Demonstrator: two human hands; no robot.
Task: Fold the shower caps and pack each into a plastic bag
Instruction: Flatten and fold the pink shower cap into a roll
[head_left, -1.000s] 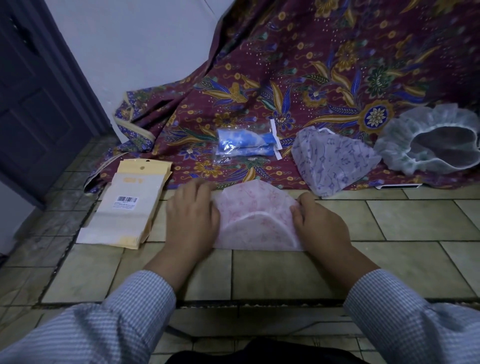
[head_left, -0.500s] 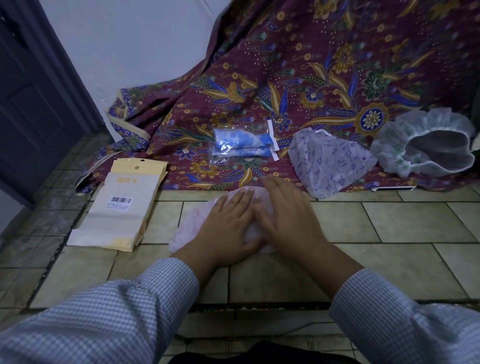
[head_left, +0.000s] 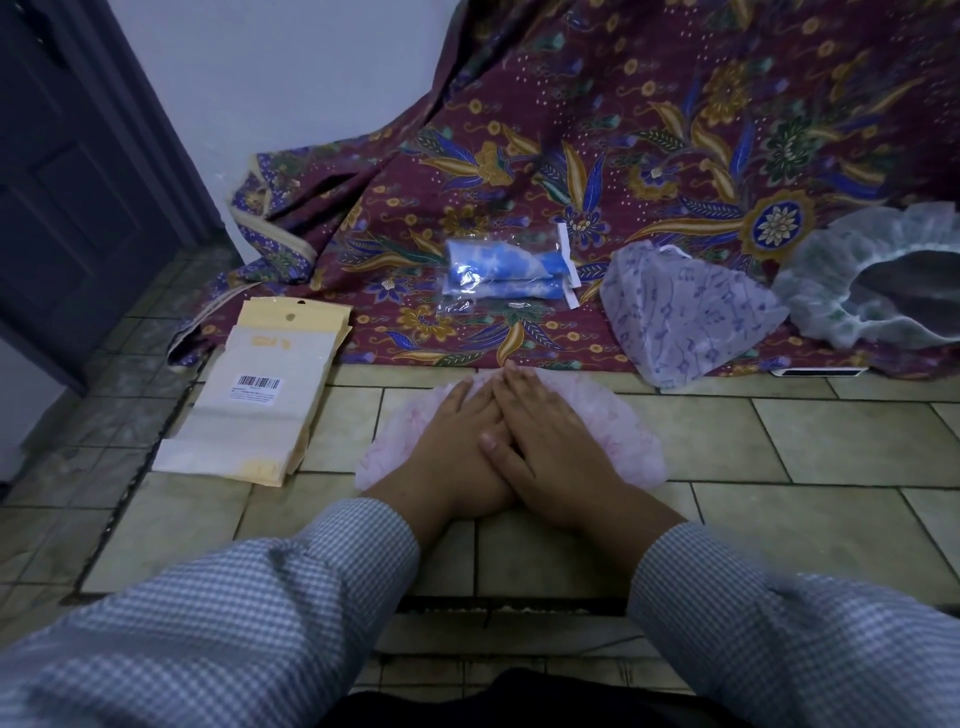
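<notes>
Seen from the head camera: a person in a checked blue-and-white shirt kneels or sits over a tiled floor (head_left: 810, 447), both hands pressed flat on a pink shower cap (head_left: 618, 436) that lies on the tiles just in front of a patterned maroon cloth (head_left: 649, 135). The right hand (head_left: 550, 441) lies partly over the left hand (head_left: 457, 447), fingers straight and close together, gripping nothing — palms down on the cap, whose pale edges spread out on either side.

To the left on the floor sits a stack of yellow-and-white plastic bags (head_left: 260, 400), the top one bearing a barcode label. On the cloth beyond the hands rests a clear bag holding a folded blue shower cap (head_left: 506, 270). Just right of it lies a folded lilac shower cap (head_left: 685, 317) with a small print, and at the far right an open white shower cap (head_left: 878, 286), its ruffled rim up. A dark door (head_left: 67, 171) stands at left beside a white wall.
</notes>
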